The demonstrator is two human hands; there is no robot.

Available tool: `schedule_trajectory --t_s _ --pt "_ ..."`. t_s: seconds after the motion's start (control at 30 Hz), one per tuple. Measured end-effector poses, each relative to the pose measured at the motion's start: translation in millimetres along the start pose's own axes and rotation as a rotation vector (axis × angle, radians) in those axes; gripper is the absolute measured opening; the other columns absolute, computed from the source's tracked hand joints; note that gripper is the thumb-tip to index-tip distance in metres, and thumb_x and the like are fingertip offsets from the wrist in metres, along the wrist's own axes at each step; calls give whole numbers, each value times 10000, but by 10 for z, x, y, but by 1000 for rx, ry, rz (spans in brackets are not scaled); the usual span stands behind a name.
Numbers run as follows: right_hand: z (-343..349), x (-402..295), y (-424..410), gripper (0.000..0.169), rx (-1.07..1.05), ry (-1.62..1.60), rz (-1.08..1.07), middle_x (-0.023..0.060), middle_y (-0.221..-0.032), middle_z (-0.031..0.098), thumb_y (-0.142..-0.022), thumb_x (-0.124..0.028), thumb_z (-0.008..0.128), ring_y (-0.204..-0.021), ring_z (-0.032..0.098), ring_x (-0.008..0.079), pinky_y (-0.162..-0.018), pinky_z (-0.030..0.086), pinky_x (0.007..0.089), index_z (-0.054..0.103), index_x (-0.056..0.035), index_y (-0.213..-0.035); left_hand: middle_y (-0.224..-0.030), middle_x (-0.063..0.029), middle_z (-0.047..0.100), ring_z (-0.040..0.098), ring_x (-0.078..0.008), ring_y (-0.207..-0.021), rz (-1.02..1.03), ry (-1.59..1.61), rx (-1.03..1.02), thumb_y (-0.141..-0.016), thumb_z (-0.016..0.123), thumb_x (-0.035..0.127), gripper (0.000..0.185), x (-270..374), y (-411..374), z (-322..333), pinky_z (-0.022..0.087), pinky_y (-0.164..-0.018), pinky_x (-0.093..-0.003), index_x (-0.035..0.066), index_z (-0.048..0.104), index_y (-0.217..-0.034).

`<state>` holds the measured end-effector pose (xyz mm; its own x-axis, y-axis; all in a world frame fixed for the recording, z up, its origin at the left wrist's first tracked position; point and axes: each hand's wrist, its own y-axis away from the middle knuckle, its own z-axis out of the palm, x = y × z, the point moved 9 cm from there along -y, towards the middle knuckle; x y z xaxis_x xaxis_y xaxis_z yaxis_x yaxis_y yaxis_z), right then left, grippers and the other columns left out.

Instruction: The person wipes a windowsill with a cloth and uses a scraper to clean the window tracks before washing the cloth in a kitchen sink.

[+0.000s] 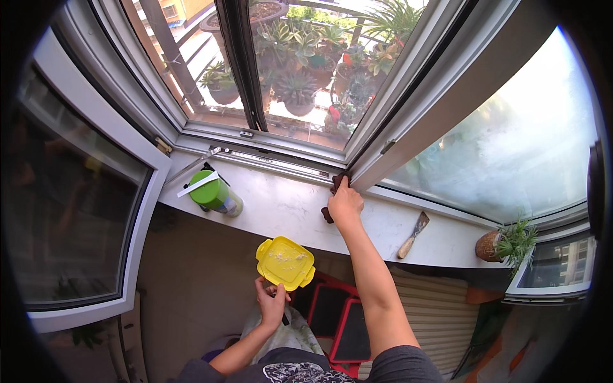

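My left hand [272,302] grips the near edge of a yellow plastic lid [280,263], held level in front of the windowsill. White crumbs of debris are scattered over the lid. A dark, thin handle [286,318] shows below the same hand; what it belongs to is hidden. My right arm reaches forward, and my right hand [346,203] presses a dark brown cloth [341,181] into the lower right corner of the window frame [287,165], index finger extended. Part of the cloth hangs out to the left of the hand, over the white sill [282,198].
On the sill stand a green-lidded container [210,189] with a white strip on top and a potted plant [491,246]. A scraper [413,235] lies right of my arm. An open window sash [143,215] juts in at left. Below is a red step ladder [352,330].
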<state>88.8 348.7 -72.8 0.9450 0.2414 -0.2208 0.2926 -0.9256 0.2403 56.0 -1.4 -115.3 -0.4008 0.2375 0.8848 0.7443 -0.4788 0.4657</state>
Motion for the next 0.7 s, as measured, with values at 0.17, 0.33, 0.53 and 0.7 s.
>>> schedule_trajectory --t_s 0.17,0.33,0.53,0.7 --pt "-89 -196 148 670 31 30 -237 182 -904 623 -751 -194 629 -810 648 354 -723 530 434 379 -166 -1372 -612 -67 588 552 -114 -493 18 -8 -9 -864 547 31 364 -10 -26 -9 438 -510 -242 -10 322 -1147" --pt "-3 -49 105 668 77 82 -144 195 -903 618 -750 -205 644 -796 650 352 -712 532 436 388 -174 -1367 -616 -73 591 554 -116 -494 19 -20 -20 -865 547 35 363 13 -10 29 438 -507 -243 -11 321 -1145" --pt "-46 -129 127 700 -25 -64 -174 206 -913 635 -728 -207 623 -856 631 376 -778 504 465 370 -147 -1378 -621 -74 591 558 -119 -500 -6 -59 -38 -865 544 30 359 -1 14 81 439 -506 -245 -11 320 -1143" --pt "-6 -186 199 682 -32 -63 -240 194 -916 636 -756 -180 602 -844 641 361 -755 515 449 353 -128 -1389 -620 -72 590 556 -118 -502 15 -49 -36 -867 544 30 361 14 -1 65 437 -501 -243 -10 319 -1147"
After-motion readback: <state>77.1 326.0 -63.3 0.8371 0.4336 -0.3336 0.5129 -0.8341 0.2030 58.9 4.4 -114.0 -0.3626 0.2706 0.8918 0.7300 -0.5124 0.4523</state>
